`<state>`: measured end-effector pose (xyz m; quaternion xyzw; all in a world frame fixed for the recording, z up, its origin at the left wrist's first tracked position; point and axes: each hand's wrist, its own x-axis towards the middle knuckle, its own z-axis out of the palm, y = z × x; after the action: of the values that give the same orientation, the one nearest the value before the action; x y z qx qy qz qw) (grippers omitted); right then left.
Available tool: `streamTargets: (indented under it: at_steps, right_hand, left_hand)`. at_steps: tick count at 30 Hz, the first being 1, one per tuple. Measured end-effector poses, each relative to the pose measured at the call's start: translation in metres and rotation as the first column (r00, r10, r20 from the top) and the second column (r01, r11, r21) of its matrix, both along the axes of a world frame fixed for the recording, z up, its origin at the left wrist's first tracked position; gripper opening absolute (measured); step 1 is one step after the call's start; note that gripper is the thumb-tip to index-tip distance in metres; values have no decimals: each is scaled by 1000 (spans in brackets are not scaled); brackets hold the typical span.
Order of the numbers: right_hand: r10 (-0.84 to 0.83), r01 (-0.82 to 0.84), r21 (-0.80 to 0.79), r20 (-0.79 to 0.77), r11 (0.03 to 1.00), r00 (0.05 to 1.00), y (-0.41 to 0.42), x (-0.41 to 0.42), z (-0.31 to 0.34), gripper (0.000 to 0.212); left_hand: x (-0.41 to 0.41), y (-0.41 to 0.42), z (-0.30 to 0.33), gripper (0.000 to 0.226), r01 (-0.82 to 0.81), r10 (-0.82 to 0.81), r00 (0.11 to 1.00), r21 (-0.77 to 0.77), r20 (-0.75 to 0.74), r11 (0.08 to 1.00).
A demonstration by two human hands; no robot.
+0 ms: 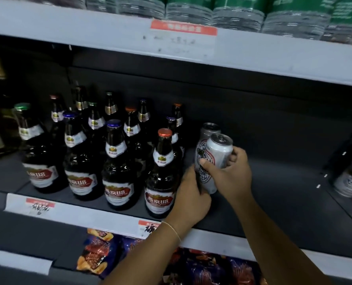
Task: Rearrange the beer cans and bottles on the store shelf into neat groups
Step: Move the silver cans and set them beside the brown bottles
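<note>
bottles [117,167]: dark brown glass, white-and-red labels, caps red, blue, green
cans [210,159]: white, blue ornamental pattern
shelf [273,182]: dark grey, white front edge

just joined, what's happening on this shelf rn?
A person is sorting beer on the middle shelf. The right hand grips a white can, tilted and lifted. The left hand holds a patterned can standing beside the brown bottles, which are grouped at left. Another can stands behind. More cans sit far right.
</note>
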<state>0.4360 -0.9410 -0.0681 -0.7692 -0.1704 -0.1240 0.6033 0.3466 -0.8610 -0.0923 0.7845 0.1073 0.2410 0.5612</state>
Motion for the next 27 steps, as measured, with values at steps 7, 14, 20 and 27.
streamTargets:
  at_steps: [7, 14, 20, 27]
  right_hand:
    - [-21, 21, -10, -10, 1000, 1000, 9, -3, -6, 72]
    - [-12, 12, -10, -15, 1000, 1000, 9, -2, -13, 74]
    - [234, -238, -14, -119, 971, 965, -7, 8, -14, 61]
    - [335, -366, -158, -196, 917, 922, -28, 8, -53, 43]
  left_hand:
    - [8, 2, -15, 58, 33, -30, 997, 41, -78, 999]
    - [9, 7, -24, 58, 60, -57, 996, 43, -65, 997]
    - [10, 8, -29, 63, 70, -67, 996, 48, -56, 996]
    - [13, 7, -32, 63, 58, -57, 998, 38, -31, 998]
